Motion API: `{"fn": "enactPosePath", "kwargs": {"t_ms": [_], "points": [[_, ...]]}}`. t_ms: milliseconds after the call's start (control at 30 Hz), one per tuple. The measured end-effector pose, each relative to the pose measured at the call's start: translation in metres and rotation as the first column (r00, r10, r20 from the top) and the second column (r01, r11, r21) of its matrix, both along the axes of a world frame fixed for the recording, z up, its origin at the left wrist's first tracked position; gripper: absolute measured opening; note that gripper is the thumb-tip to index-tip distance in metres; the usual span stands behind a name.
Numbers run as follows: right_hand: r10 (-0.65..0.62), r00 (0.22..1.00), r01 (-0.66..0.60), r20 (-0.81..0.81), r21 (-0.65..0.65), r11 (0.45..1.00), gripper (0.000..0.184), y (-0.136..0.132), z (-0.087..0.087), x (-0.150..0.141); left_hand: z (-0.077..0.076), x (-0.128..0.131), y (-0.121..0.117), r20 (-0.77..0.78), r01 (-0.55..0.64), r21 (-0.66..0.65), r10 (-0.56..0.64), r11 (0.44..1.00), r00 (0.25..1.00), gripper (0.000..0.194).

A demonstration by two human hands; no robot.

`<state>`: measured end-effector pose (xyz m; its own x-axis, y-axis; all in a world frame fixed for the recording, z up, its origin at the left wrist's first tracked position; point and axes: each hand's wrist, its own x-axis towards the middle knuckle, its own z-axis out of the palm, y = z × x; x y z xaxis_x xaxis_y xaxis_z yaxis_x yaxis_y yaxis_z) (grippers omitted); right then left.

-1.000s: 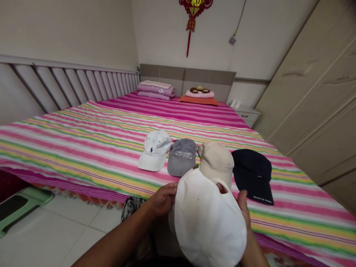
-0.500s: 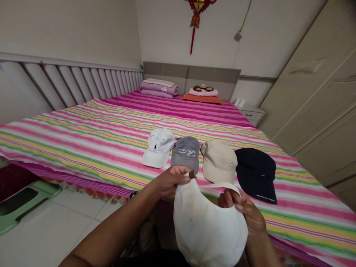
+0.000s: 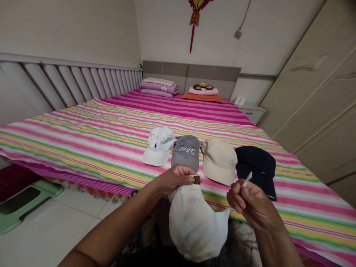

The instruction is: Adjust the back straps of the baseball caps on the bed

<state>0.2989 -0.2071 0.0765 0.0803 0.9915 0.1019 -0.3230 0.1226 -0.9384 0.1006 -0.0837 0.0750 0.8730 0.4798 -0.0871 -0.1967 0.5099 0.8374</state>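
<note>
A white cap (image 3: 198, 222) hangs in front of me with the curved opening at its back facing up. My left hand (image 3: 176, 180) pinches its edge beside a small brown-gold buckle (image 3: 197, 180). My right hand (image 3: 249, 202) is closed on the cap's white strap (image 3: 247, 178), whose tip sticks up above the fingers. Just beyond my hands, a white cap with a dark logo (image 3: 158, 146), a grey cap (image 3: 185, 150), a beige cap (image 3: 219, 161) and a navy cap (image 3: 256, 163) lie in a row.
The caps lie on a bed with a striped sheet (image 3: 83, 129). Folded purple bedding (image 3: 159, 88) and a pink-and-orange pile (image 3: 202, 93) are by the headboard (image 3: 191, 76). A green stool (image 3: 41, 191) stands at the left, a wardrobe (image 3: 311, 92) at the right.
The strap was looped across the opening; now my right hand has drawn its end up, to the right and apart from the buckle. The white cap has shifted a little left.
</note>
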Motion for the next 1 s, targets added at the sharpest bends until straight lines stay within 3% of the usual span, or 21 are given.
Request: {"fn": "enactPosePath", "kwargs": {"t_ms": [233, 367, 800, 1000], "points": [[-0.014, 0.913, 0.061, 0.407, -0.102, 0.993, 0.032, -0.001, 0.020, -0.021, 0.002, -0.003, -0.005, 0.007, 0.060, 0.020, -0.060, 0.998, 0.998, 0.035], [-0.087, 0.840, 0.131, 0.536, -0.044, 0.990, 0.032, 0.002, 0.029, -0.031, 0.002, -0.003, -0.008, 0.007, 0.031, 0.040, -0.031, 0.999, 0.999, 0.033], [-0.126, 0.802, 0.153, 0.584, 0.002, 0.988, 0.027, 0.009, 0.033, -0.043, 0.000, -0.003, -0.011, -0.035, -0.002, 0.104, 0.005, 0.995, 0.999, 0.023], [-0.076, 0.826, 0.134, 0.559, -0.064, 0.989, 0.027, 0.007, 0.035, -0.048, 0.001, -0.003, -0.013, -0.042, -0.002, 0.142, 0.008, 0.990, 0.999, 0.026]]}}
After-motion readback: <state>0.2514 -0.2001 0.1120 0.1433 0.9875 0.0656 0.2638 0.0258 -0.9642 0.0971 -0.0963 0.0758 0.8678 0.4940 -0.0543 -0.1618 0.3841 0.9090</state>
